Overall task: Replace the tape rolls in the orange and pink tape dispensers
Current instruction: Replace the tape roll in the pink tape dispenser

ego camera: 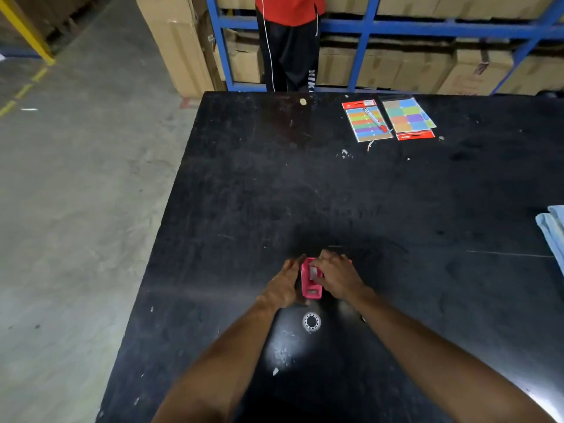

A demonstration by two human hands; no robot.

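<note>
Table (396,209): black, scuffed surface filling most of the view; left edge bordering a grey concrete floor (76,209).
Tape core (311,321): small whitish ring lying flat near the near edge of the table, just short of the hands, touching neither.
Pink tape dispenser (311,282): upright on the table, toward the near edge and left of centre, serrated cutter end turned toward the near edge; pale tape visible in the open top.
Left hand (285,285): pressed flat against the left side of the dispenser, fingers extended, steadying rather than closing around it.
Right hand (337,276): curled over the top and right side of the dispenser, fingertips at the tape; fully clamped or not, cannot tell.
Orange item (350,261): sliver showing just beyond the right hand; identity not discernible.
Blue cloth (554,236): folded at the right edge, partly out of frame.
Sticker sheets (389,119): two coloured packs side by side near the far edge, right of centre.
Pen (374,119): lying diagonally across the left pack.
Standing person (290,41): red top, dark trousers, just past the far edge.
Blue rack (427,27): behind, stacked with cardboard boxes (381,68).
</note>
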